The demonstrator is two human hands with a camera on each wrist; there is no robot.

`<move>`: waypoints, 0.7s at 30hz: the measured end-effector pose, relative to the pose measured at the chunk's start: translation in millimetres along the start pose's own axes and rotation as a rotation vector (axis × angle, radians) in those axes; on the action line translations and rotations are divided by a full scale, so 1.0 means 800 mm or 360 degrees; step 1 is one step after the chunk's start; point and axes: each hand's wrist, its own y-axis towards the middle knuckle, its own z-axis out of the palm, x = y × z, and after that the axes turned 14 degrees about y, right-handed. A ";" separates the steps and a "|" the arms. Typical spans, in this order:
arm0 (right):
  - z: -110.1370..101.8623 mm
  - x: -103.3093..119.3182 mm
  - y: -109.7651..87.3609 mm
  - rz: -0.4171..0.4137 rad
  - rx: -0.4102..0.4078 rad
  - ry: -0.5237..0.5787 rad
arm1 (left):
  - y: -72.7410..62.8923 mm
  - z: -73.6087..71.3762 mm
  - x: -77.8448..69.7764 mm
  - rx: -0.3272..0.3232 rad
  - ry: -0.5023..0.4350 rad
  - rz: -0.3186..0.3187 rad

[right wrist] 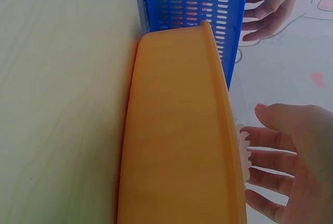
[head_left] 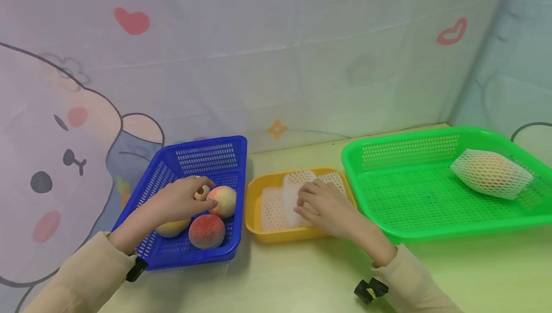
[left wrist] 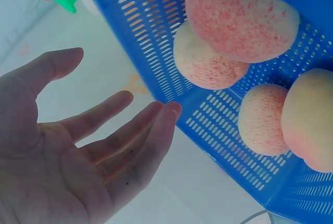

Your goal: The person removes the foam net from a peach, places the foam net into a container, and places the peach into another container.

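My left hand [head_left: 178, 200] hovers over a blue basket [head_left: 243, 198], its fingers spread and nothing held in the left wrist view. Inside the basket are several peaches, among them a red one [head_left: 207, 231] and a pale one [head_left: 224, 201] beside my left thumb. My right hand [head_left: 327, 207] is over a yellow tray [head_left: 254, 202], fingertips at a white foam net sleeve [head_left: 291, 193]. In the right wrist view the thumb stands apart from the fingers, which reach the net's edge [right wrist: 243, 154]. Another foam net [head_left: 272, 207] lies to its left in the tray.
A large green basket [head_left: 405, 198] stands at the right, with a pale fruit in a foam net [head_left: 491, 173] inside. A printed cloth [head_left: 258, 63] hangs behind the table [head_left: 267, 279]. The yellow tray sits between the two baskets.
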 end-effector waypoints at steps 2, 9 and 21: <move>-0.001 0.001 0.000 -0.0002 -0.0008 0.0006 | -0.004 0.000 -0.001 -0.0021 -0.0025 0.0009; -0.006 0.002 0.000 -0.0009 -0.0035 0.0019 | -0.017 -0.002 -0.010 -0.0060 -0.0063 -0.0027; -0.013 0.005 -0.002 0.0013 -0.0028 0.0017 | -0.024 0.010 -0.021 -0.0116 -0.0128 -0.0007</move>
